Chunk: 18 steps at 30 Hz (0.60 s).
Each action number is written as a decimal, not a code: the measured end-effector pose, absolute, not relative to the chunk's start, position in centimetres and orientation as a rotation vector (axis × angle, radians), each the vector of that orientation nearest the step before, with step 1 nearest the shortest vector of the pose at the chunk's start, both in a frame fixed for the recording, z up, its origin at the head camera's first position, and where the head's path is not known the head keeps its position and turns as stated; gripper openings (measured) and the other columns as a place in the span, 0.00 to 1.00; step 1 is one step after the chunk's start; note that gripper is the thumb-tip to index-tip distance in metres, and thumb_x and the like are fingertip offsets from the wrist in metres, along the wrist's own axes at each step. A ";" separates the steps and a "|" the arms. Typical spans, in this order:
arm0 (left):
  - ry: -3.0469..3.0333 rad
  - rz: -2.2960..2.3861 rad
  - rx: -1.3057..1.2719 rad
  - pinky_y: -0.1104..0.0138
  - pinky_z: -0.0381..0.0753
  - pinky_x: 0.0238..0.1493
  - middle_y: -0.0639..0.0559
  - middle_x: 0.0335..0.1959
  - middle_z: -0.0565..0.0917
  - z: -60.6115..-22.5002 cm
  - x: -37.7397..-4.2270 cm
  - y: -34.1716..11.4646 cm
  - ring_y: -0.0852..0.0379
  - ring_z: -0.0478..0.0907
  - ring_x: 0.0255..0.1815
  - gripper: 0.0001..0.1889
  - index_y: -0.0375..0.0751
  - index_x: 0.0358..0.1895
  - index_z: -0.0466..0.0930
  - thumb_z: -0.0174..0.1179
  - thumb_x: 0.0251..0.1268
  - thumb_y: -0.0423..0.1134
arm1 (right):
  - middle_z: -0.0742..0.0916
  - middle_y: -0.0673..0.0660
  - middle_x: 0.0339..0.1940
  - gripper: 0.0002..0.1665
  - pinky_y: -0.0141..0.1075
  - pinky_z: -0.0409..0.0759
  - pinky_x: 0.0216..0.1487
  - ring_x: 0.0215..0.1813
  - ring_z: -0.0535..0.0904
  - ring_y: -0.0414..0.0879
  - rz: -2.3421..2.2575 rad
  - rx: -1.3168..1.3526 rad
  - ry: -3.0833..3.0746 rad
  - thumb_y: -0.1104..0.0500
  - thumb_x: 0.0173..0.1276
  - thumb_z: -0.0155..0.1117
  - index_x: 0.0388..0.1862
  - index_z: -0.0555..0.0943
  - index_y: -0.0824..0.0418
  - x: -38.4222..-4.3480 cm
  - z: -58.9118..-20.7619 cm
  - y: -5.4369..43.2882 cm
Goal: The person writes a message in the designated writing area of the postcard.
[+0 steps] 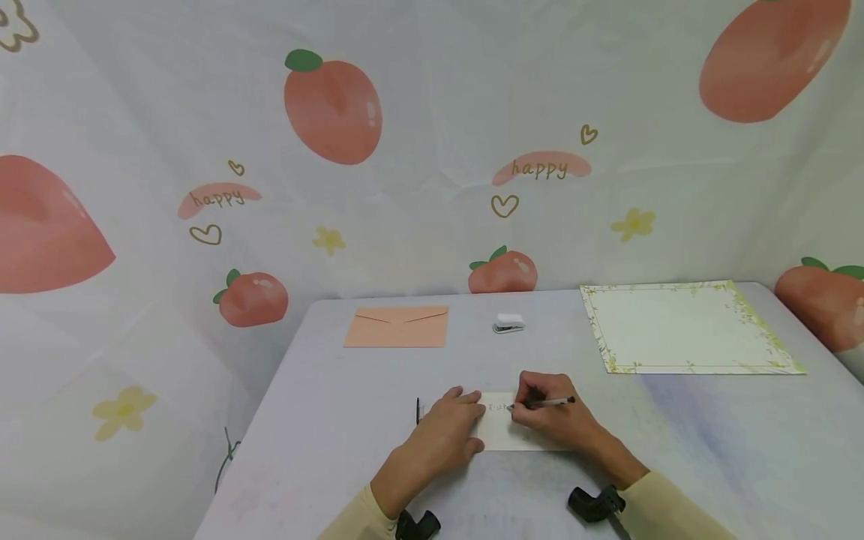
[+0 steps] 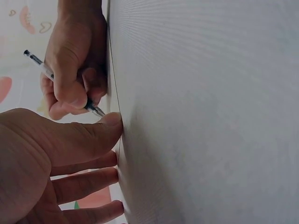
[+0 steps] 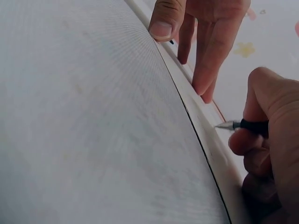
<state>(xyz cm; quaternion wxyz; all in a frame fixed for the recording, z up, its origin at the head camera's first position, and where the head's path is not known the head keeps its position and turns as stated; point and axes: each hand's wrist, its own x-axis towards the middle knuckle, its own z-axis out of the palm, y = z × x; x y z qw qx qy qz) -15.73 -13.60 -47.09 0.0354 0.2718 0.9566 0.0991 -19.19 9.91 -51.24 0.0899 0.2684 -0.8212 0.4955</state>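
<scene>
My right hand (image 1: pixel 560 420) pinches a slim gel pen (image 1: pixel 556 402) with a dark grip and a clear barrel. Its metal tip meets a small cream paper card (image 1: pixel 502 436), where a short line of handwriting shows near the top. On the left part of that card rests my left hand (image 1: pixel 442 431), fingers extended, with the thumb at the near edge in the left wrist view. The tip of the pen (image 3: pixel 229 125) appears beside the writing hand in the right wrist view. A thin dark piece (image 1: pixel 418 410), perhaps a pen cap, lies just left of the left hand.
Behind the hands lie a peach envelope (image 1: pixel 397 330) and a small white stapler (image 1: pixel 508 322). A large sheet with a floral border (image 1: pixel 688 330) is at the back right of the table (image 1: pixel 304 450). A printed cloth (image 1: pixel 425 150) hangs behind.
</scene>
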 end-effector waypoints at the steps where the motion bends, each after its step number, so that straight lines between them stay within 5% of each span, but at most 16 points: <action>1: 2.940 0.306 0.839 0.50 0.84 0.72 0.45 0.73 0.84 -47.3 -15.8 -13.6 0.38 0.80 0.74 0.28 0.40 0.65 0.88 0.81 0.64 0.45 | 0.82 0.37 0.23 0.19 0.28 0.73 0.29 0.27 0.74 0.32 1.467 0.798 -2.437 0.72 0.54 0.71 0.26 0.80 0.46 -19.2 -51.3 9.9; 18: 2.950 0.328 0.836 0.51 0.83 0.74 0.45 0.74 0.84 -49.7 -16.7 -13.8 0.38 0.80 0.75 0.30 0.41 0.66 0.88 0.82 0.62 0.46 | 0.87 0.42 0.26 0.21 0.29 0.75 0.28 0.27 0.75 0.35 1.589 0.703 -2.419 0.75 0.59 0.72 0.28 0.81 0.47 -19.0 -51.1 10.9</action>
